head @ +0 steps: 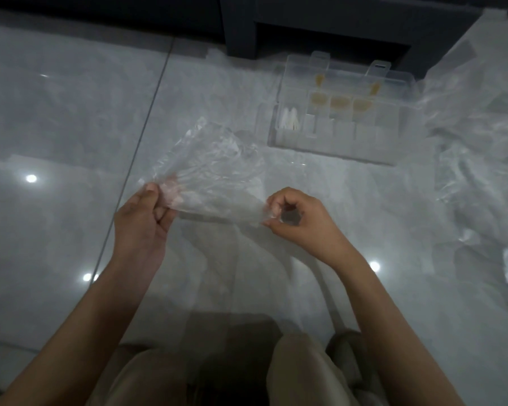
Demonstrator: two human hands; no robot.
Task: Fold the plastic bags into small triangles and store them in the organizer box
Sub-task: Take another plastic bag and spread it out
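Head view: the left grip (143,218) pinches the near-left edge of a clear plastic bag (214,171) between thumb and fingers. The right grip (294,218) pinches its near-right corner, and the bag hangs crumpled above the floor (56,127). Farther off to the right, the organizer box (393,133) sits on the floor, loose bags (475,136) piled right of it.

left hand (143,221) + right hand (294,221) pinch plastic bag (211,174) | organizer box (335,112) beyond
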